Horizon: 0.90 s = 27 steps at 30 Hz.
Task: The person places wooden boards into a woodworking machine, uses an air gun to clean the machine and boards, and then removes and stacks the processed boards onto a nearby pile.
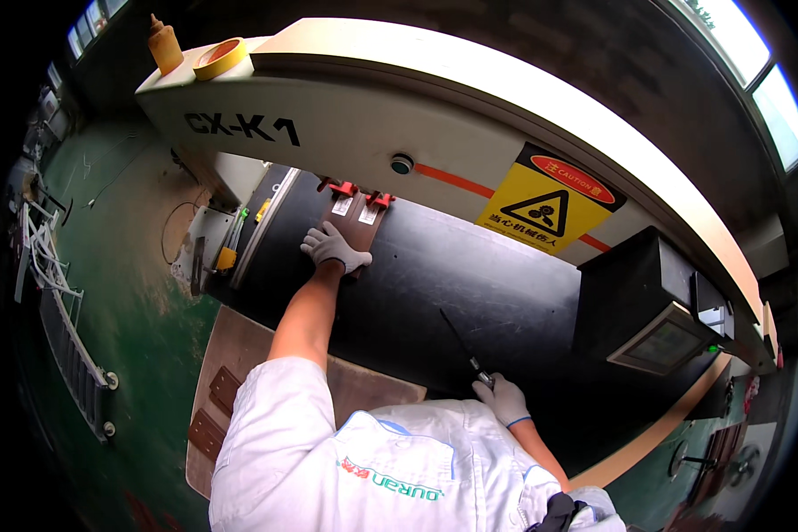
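My left hand (333,247), in a white glove, reaches far forward and presses flat on a brown strip (356,222) lying on the machine's black bed (470,284). Two red clamps (356,191) hold the strip's far end, where two small white tags sit. My right hand (504,397), also gloved, stays close to my body and is closed around the handle of a thin dark tool (459,341) whose blade points up and left over the bed.
A cream machine housing (399,115) with a yellow warning sign (545,206) arches over the bed. A tape roll (219,58) and an orange bottle (164,44) sit on top. A control box (656,310) stands right. Brown pieces (213,412) lie on a board; green floor (124,293) lies left.
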Available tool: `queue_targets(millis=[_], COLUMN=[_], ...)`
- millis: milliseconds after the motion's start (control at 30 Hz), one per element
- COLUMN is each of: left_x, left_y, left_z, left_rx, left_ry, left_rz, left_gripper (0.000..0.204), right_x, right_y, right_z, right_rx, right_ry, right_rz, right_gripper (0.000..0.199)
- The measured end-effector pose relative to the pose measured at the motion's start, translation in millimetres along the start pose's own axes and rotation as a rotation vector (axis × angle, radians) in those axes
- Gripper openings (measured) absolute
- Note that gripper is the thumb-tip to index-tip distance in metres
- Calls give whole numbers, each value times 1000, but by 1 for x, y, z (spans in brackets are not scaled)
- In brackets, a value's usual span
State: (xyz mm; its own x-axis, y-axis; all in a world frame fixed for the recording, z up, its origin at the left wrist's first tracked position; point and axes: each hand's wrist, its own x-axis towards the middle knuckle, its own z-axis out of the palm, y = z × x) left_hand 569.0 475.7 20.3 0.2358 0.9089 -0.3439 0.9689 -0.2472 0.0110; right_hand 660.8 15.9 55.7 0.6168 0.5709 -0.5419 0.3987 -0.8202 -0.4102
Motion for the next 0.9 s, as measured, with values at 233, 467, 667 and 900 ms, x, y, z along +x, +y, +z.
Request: queue_targets(millis=[233, 467, 667, 900], left_x=[-13, 25, -64, -116], left_y=[-10, -51, -62, -77], left_z=[-4, 10, 107, 127], left_rx=[64, 412, -404, -218], left_ry=[-67, 220, 302, 259], left_rz=[168, 828, 701, 759], left_gripper=[140, 98, 81, 100], right_x=[25, 73, 97, 114], right_y=[-12, -21, -43, -56], right_z=[-8, -19, -15, 0], right_rx=[-65, -247, -318, -245], right_ry=[65, 179, 33, 51], right_rz=[-40, -20, -69, -110], right_gripper=[51, 49, 46, 47])
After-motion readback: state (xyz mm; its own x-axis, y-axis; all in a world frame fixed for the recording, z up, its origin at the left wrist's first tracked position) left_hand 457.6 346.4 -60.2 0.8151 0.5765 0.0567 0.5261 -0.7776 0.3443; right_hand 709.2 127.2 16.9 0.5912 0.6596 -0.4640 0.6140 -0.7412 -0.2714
